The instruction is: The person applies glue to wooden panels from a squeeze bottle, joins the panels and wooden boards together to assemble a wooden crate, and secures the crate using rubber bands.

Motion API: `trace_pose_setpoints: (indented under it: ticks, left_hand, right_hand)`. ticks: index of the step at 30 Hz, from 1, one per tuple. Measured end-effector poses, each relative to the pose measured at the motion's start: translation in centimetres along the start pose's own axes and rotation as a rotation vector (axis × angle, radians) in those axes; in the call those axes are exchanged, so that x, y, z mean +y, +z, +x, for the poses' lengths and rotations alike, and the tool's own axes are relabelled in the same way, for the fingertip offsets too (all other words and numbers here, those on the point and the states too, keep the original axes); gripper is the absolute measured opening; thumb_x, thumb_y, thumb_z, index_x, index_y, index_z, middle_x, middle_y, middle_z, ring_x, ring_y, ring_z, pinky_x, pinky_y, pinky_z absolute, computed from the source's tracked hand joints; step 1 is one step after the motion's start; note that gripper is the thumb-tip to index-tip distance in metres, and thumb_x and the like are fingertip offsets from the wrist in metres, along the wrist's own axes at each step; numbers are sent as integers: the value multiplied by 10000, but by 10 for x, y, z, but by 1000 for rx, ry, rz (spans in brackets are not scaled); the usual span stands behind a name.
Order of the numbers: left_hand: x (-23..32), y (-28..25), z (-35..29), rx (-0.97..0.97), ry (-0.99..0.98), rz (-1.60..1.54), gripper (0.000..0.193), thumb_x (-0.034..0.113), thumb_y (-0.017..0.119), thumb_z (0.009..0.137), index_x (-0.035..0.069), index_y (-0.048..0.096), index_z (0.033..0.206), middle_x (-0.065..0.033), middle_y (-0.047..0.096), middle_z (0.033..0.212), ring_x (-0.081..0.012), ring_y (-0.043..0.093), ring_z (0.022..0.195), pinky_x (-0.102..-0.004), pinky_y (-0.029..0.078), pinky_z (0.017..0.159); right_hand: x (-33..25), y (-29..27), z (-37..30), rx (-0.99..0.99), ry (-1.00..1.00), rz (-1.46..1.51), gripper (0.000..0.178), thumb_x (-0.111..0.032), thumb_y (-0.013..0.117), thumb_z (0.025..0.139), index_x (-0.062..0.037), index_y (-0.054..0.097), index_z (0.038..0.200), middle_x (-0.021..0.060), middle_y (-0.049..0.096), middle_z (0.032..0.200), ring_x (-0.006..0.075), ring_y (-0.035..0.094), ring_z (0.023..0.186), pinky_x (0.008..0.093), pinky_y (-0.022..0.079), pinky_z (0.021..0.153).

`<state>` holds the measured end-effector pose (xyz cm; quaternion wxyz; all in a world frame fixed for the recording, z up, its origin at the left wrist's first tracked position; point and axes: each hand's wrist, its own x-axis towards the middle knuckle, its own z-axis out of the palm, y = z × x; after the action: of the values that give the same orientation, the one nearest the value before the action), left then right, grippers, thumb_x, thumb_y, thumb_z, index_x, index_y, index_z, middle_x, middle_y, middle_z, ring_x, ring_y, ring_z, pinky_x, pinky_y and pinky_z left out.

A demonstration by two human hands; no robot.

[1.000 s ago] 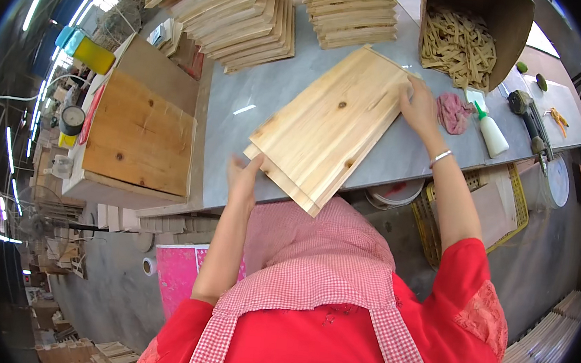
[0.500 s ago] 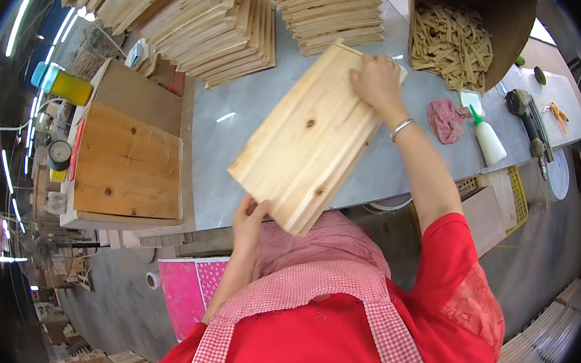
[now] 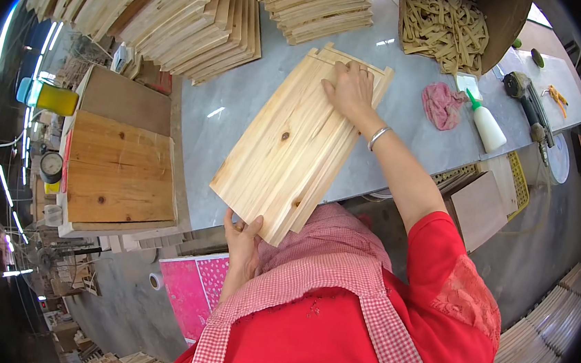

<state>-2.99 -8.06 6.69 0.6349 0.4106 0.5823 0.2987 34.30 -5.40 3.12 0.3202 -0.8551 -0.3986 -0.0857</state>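
A few pale wooden boards (image 3: 269, 145), dotted with knots, lie slanted in a thin, uneven pile with their edges stepped. Their near end juts past the table's front edge toward my apron. My left hand (image 3: 243, 245) holds the near-left corner, thumb on top and fingers partly hidden beneath. Over the far end, my right hand (image 3: 352, 93) has its fingers bent down on the top board, close to a narrow wooden strip along that end. A metal bangle (image 3: 377, 138) circles my right wrist.
Tall board stacks (image 3: 200, 28) stand at the back left. Behind, a box holds many tan strips (image 3: 445, 32). To the right are a pink cloth (image 3: 442, 106), a white glue bottle (image 3: 488, 130) and a black-bodied tool (image 3: 528, 109). A brown panel (image 3: 122, 170) stands left.
The boards have shifted slightly left and toward me, now less tightly aligned. My right hand has moved left across the far end; my left hand stays at the near corner.
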Motion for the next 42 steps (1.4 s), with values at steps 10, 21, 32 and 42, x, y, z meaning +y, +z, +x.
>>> trace_pose_setpoints:
  ticks: [10, 21, 32, 42]
  left_hand:
    - [0, 8, 3, 13, -6, 27, 829, -117, 625, 840, 94, 167, 1498, -218, 474, 1294, -287, 529, 1166, -383, 504, 942]
    - [-8, 5, 11, 151, 237, 271, 739, 55, 745, 826, 1, 322, 1431, -136, 513, 1246, -200, 542, 1074, -337, 475, 906]
    - [205, -9, -140, -115, 1792, -212, 154, 11, 579, 869, 128, 592, 969, -40, 573, 875, -223, 569, 943, -513, 449, 964]
    - [215, -15, -136, -242, 1776, -90, 195, 37, 607, 860, 62, 624, 1052, -103, 637, 1012, -250, 628, 987, -433, 501, 897]
  right_hand:
    - [6, 11, -2, 28, -7, -52, 477, -374, 706, 815, -44, 648, 1155, 186, 599, 1185, 361, 530, 1135, 468, 398, 967]
    - [7, -13, -4, 165, -113, -43, 416, -334, 669, 857, -53, 659, 1164, 163, 626, 1198, 357, 543, 1134, 461, 400, 993]
    - [-145, -292, -83, 921, -712, 425, 189, -60, 541, 872, 81, 593, 987, 213, 632, 986, 309, 602, 985, 386, 485, 864]
    - [-138, -290, -72, 766, -649, 572, 181, -4, 539, 862, 63, 608, 1016, 168, 640, 987, 266, 609, 968, 343, 484, 864]
